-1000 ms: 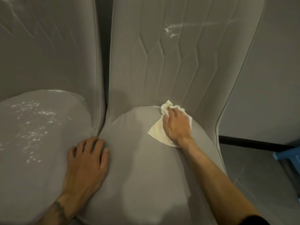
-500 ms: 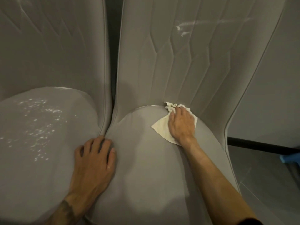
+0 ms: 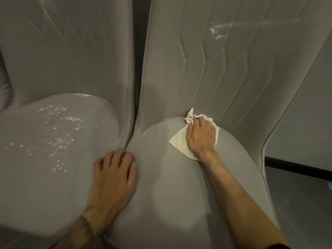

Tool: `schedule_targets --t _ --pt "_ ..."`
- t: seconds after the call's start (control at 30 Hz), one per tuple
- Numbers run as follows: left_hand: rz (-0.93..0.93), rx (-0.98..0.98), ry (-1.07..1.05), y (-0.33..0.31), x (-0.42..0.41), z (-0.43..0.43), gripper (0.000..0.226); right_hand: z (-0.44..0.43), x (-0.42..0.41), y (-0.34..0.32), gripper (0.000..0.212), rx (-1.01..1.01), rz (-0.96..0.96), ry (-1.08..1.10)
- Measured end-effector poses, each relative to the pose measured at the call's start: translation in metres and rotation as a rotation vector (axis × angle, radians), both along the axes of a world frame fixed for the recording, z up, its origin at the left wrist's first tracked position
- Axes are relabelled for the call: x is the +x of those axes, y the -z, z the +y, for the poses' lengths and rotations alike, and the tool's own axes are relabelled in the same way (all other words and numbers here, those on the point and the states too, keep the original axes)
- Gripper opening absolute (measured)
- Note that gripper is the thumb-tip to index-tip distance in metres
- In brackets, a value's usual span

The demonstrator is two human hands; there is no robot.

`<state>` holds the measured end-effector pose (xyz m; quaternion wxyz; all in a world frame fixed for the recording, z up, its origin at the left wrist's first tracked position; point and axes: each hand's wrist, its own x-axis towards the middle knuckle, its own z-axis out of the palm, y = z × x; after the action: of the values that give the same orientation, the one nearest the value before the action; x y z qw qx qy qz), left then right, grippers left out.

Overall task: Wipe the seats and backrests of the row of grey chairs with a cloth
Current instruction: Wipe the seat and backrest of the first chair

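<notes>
Work looks partway: flat right hand (image 3: 201, 139) presses cloth (image 3: 179, 143) on right seat (image 3: 165, 186), left hand (image 3: 113, 178) rests spread and empty; speckled left seat (image 3: 36, 168), streaked backrest (image 3: 233, 69) unwiped.

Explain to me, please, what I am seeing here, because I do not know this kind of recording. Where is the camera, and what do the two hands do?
There is no machine here. A person wears one wide-angle camera on the head, and it looks down at their own bare hands.

The right hand presses a pale cloth onto the right grey chair's seat, at the crease under its backrest. The cloth is bunched at the fingertips.

The left hand holds nothing. It rests, fingers spread, where the two seats meet.

The left grey chair's seat carries white specks. A white streak shows high on the right backrest.
</notes>
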<state>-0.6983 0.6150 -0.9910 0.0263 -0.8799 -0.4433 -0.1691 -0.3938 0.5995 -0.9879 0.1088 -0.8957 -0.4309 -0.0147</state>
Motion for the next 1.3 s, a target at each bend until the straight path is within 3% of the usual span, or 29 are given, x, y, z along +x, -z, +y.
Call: schedule_targets --t 0.13,0.23,0.33,0.4,0.57,0.63,0.7,0.77,0.87,0.97,1.03,1.13,1.3 --pt "0.001 -0.051 0.0 0.0 -0.001 -0.001 0.039 0.042 -0.059 0.005 0.04 0.026 0.04 -0.244" --pt "0.003 -0.056 -0.005 0.0 -0.001 -0.001 0.037 0.024 -0.031 0.006 0.042 -0.016 0.031 -0.372" --pt "0.009 -0.042 -0.015 -0.001 0.0 -0.002 0.034 0.015 -0.01 0.003 0.042 0.011 0.052 -0.203" --pt "0.002 -0.049 -0.019 -0.001 -0.001 -0.002 0.035 0.029 -0.039 0.001 0.042 -0.021 0.01 -0.163" --pt "-0.006 -0.062 -0.005 0.001 -0.002 -0.001 0.035 0.024 -0.064 -0.001 0.04 0.062 0.02 -0.491" --pt "-0.006 -0.038 -0.001 0.002 -0.003 0.0 0.033 0.018 -0.04 -0.002 0.04 0.027 0.02 -0.43" --pt "-0.007 -0.028 -0.001 0.003 -0.003 0.0 0.031 0.025 -0.029 -0.002 0.042 0.024 0.039 -0.21" --pt "-0.007 -0.026 -0.008 0.004 -0.002 0.0 0.03 0.039 -0.057 -0.005 0.044 0.014 -0.006 -0.112" --pt "0.0 -0.023 -0.007 0.007 -0.003 0.002 0.03 0.034 -0.108 0.003 0.039 0.071 0.007 -0.383" --pt "0.001 -0.012 0.0 0.01 -0.004 0.003 0.03 0.02 -0.077 -0.002 0.038 0.035 0.053 -0.574" --pt "-0.008 0.002 0.0 0.01 -0.005 0.003 0.03 0.016 -0.037 -0.006 0.039 0.023 -0.03 -0.46" --pt "-0.009 0.02 -0.006 0.011 -0.004 0.003 0.03 0.012 0.001 -0.005 0.041 -0.013 -0.006 -0.231" --pt "-0.053 0.022 -0.006 0.013 -0.003 0.004 0.027 0.042 -0.057 -0.003 0.043 0.029 -0.015 -0.08"
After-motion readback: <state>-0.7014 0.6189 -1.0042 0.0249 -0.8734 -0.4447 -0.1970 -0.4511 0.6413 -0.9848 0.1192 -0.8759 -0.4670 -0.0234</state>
